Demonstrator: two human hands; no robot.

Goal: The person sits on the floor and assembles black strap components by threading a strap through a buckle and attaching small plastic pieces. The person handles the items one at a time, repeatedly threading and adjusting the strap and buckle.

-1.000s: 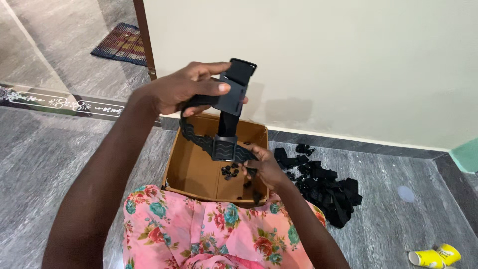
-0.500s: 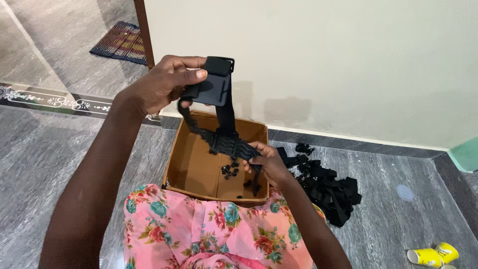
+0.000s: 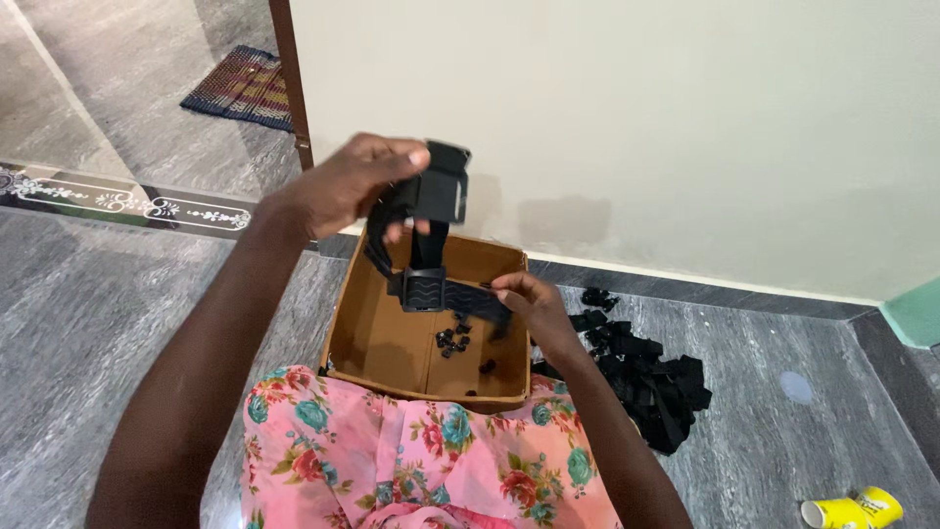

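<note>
My left hand (image 3: 352, 186) is raised above a cardboard box (image 3: 364, 338) and grips the black plastic mount (image 3: 441, 191) at the top of a black strap assembly. Its elastic strap hangs down to a square black buckle plate (image 3: 423, 289) with wavy ridges. My right hand (image 3: 524, 299) pinches the strap's lower end just right of that plate, over the box. Several small black clips (image 3: 452, 338) lie on the box floor.
A heap of black straps and parts (image 3: 646, 377) lies on the grey floor right of the box, near the cream wall. Yellow paper cups (image 3: 850, 507) lie at the lower right. A woven mat (image 3: 240, 86) sits beyond the doorway. My pink floral dress (image 3: 411, 451) fills the bottom.
My left hand has lowered slightly with the mount and the strap has gone slack and bunched. My right hand has risen and shifted a little to the right, holding the strap end.
</note>
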